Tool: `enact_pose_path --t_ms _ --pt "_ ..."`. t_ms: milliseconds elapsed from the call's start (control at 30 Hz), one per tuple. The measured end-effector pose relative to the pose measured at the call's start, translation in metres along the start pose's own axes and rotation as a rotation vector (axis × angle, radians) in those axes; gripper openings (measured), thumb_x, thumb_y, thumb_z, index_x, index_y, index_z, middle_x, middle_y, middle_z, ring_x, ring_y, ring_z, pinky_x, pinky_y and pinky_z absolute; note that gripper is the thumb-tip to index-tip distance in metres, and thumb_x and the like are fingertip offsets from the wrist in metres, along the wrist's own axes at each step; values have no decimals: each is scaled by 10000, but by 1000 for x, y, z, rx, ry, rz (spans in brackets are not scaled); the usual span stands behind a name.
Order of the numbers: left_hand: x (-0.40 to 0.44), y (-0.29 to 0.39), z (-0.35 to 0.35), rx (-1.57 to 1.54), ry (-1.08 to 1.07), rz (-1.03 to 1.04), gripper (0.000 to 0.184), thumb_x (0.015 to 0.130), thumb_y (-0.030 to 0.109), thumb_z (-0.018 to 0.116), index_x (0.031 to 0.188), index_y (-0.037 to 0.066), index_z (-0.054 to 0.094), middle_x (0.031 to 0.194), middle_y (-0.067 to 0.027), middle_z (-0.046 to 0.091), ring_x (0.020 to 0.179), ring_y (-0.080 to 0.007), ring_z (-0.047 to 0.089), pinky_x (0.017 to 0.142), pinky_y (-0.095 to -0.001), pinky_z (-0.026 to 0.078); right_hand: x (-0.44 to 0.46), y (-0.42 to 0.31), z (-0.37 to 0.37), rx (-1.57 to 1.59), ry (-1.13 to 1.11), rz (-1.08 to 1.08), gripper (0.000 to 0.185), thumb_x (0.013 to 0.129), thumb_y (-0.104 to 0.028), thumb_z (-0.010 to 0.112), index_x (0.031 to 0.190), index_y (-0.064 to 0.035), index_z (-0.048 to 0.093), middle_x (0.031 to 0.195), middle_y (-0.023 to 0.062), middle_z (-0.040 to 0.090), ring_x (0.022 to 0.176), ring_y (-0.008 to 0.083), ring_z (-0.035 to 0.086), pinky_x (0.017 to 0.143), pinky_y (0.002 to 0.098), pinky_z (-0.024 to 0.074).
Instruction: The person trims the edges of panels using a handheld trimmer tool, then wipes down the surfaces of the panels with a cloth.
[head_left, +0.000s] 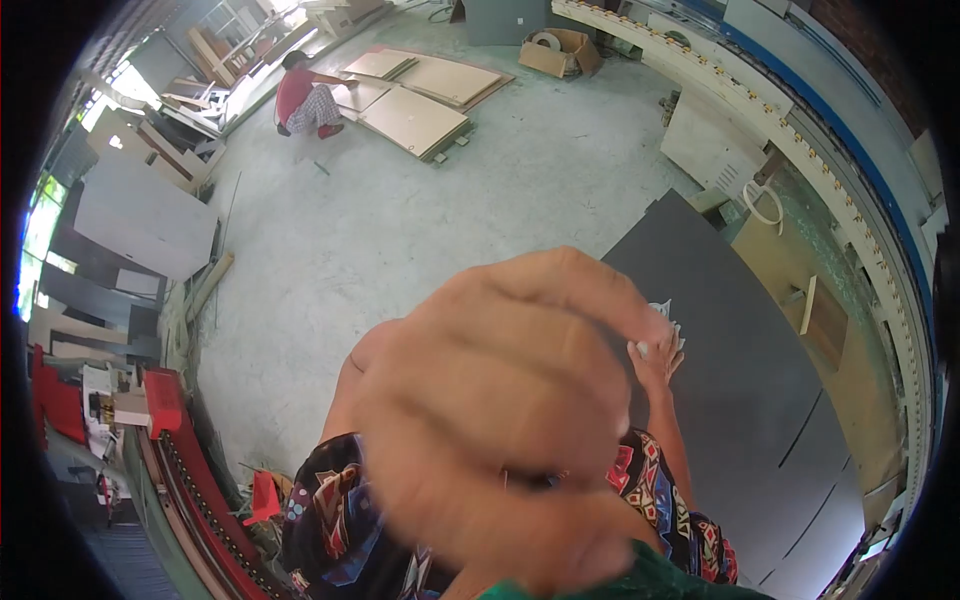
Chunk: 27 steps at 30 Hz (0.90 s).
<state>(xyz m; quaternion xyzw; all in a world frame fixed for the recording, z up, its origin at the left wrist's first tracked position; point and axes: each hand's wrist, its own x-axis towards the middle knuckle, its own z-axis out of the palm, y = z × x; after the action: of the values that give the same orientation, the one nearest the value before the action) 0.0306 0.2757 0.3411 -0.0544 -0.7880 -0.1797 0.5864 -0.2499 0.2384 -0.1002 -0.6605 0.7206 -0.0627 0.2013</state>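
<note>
My left hand point(500, 390) is raised close to the camera, large and slightly blurred. Its fingers are curled in, with the thumb low, and no object shows in them. It covers much of my body and lap. Farther down on the right, my right hand point(655, 362) is at the edge of a large dark grey panel point(735, 350). Its fingers close around a crumpled white cloth point(662, 312), which touches the panel's surface. Part of that cloth is hidden behind my left hand's index finger.
A person point(300, 95) squats by light boards point(412, 122) on the floor. An open cardboard box point(558, 55) stands at the back. A long machine rail point(800, 130) curves along the right. Red machinery point(165, 405) is at lower left, and panels point(145, 215) lean at left.
</note>
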Motion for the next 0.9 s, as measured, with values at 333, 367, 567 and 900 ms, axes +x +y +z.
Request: enact_pose_path --t_ms 333,367,567,900 --pt "-191 -125 39 108 -620 -1269 668 765 326 729 1317 72 452 1033 -154 626 909 -269 619 811 -365 481 -8 -22 -20 15 57 17 662 846 -516 562 1410 -237 357 1529 174 138 1421 350 81 1079 619 69" --pt "-218 -134 43 132 -696 -1264 703 758 322 733 1345 87 425 1095 -169 612 975 -297 607 853 -382 471 -12 -25 -21 24 94 -8 652 844 -516 565 1401 -239 372 1526 171 148 1422 346 81 1079 620 70" --pt "-351 -196 62 213 -1082 -1390 1044 642 395 803 1474 274 183 1507 -236 152 1361 -466 200 1025 -583 326 -68 -30 7 82 182 20 613 834 -452 616 1377 -253 414 1517 138 189 1418 317 132 1088 605 101" --pt "-325 -200 99 491 -1328 -1438 1315 518 560 837 1492 296 -6 1531 -197 -161 1389 -460 -139 1000 -741 106 -185 49 14 92 502 776 583 861 -476 558 1376 -236 429 1521 122 208 1412 308 162 1085 596 133"
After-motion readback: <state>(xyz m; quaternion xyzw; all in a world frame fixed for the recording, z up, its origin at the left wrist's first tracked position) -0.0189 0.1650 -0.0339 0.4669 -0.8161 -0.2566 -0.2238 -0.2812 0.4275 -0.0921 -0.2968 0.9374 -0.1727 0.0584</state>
